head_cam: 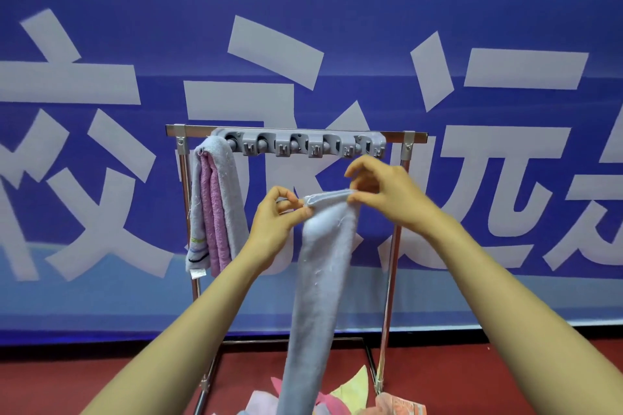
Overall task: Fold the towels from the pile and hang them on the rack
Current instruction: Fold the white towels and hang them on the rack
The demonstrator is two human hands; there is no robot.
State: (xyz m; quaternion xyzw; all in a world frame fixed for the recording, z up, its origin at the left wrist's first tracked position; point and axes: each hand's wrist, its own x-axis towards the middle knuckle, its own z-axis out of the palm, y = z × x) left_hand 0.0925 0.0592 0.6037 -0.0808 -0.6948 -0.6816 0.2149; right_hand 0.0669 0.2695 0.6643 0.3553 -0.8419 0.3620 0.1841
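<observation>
**A:** In the head view, what do the hands have hold of?

**B:** The left hand [276, 216] pinches one end of the folded top edge of a long grey towel [323, 263] between thumb and forefinger, with its other fingers loosely curled. The right hand [381, 189] pinches the other end, its spare fingers lifted clear. The towel hangs straight down between the forearms as a narrow folded strip. Its lower end runs out of frame by the pile [350, 391], which lies on the floor [505, 381] below the wrists.

**A:** And the rack?

**B:** The rack [397, 136] stands just beyond the hands, with its top bar a little above them. Up and left of the left hand, two hung towels [232, 185], one grey and one pink, drape over the bar's end. A grey hook strip [303, 143] runs along the bar above both hands.

**A:** How should the hanging go, do you think?

**B:** I'd hold both pinches level so the edge lies flat. Then lift it over the bar in the free stretch above the right hand and let about half fall behind. Uneven pulling could open the fold, and the hooks look likely to snag the cloth.
</observation>
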